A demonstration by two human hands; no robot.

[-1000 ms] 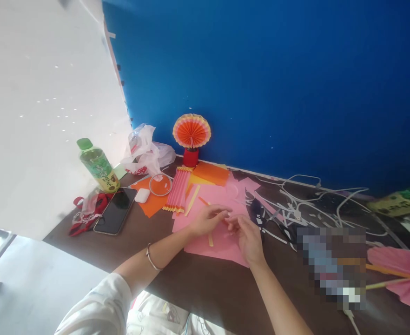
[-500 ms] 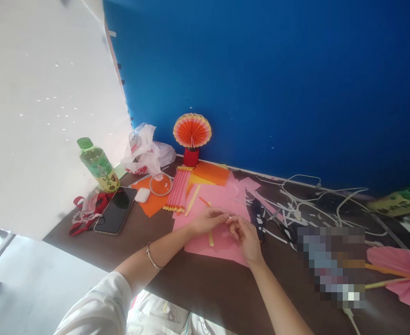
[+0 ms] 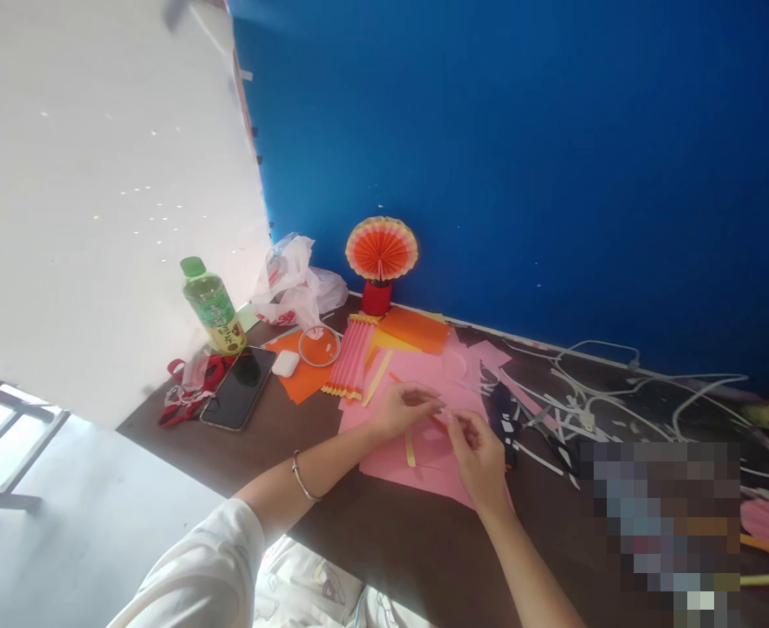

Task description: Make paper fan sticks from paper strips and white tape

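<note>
Above the pink paper sheets (image 3: 391,462), my left hand (image 3: 405,412) and my right hand (image 3: 481,449) face each other with the fingertips a little apart. Thumb and fingers of each hand are pinched together. Something small and pale seems to be between the fingertips, too small to make out. Under the hands lie a narrow yellow paper strip (image 3: 411,447) and an orange strip (image 3: 394,378). Just left of them rests a pleated pink paper piece (image 3: 350,359) with yellow and orange edges.
A round paper fan (image 3: 382,249) stands on a red base (image 3: 377,298) by the blue wall. A bottle (image 3: 214,307), phone (image 3: 239,390), white case (image 3: 286,364) and plastic bag (image 3: 296,283) are left. Scissors (image 3: 558,447), paper scraps and white cables (image 3: 594,397) lie right.
My view has turned slightly left, so the scene sits further right. My fingertips have moved slightly apart, and my right hand has turned with its fingers more closed.
</note>
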